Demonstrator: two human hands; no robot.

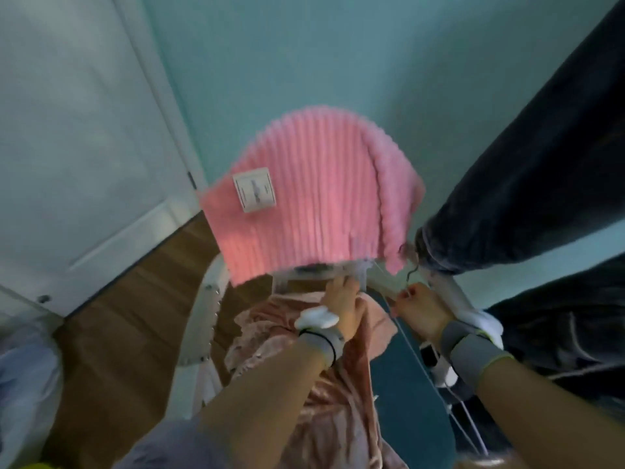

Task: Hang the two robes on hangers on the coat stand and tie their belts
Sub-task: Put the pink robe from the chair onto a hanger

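Head view shows the left hand (341, 296) clenching the soft, slippery-looking pale pink robe (338, 384) under the stand (best gripped at its collar), the right hand (419, 309) pinching a thin hanger hook (411, 274).

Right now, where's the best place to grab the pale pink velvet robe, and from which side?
Probably the top edge of the pale pink velvet robe, where the left hand already pinches it. Come from above: the cloth hangs limp below, so only the upper edge lets it lift cleanly.
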